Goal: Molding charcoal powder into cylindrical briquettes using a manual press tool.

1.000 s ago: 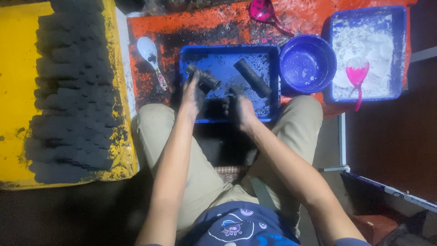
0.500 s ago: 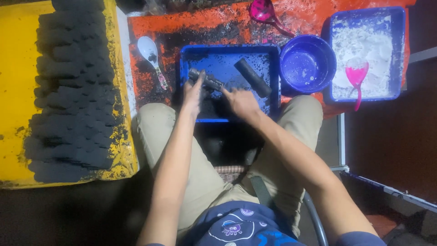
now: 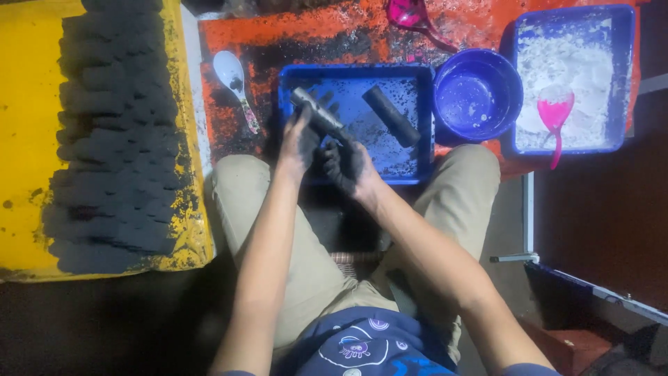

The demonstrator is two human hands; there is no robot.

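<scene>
Both of your hands closed on the dark tube: your left hand wrapped its lower end while your right hand, blackened with powder, pinched it just beside, holding it tilted above the blue tray, seemingly so loose powder fell inside. A second dark cylinder lay in that tray, right of your grip. Right of the tray stood a blue bowl; left of it lay a white spoon and a yellow board stacked with dark pieces.

glossy plastic tray, matt black cylinder
</scene>
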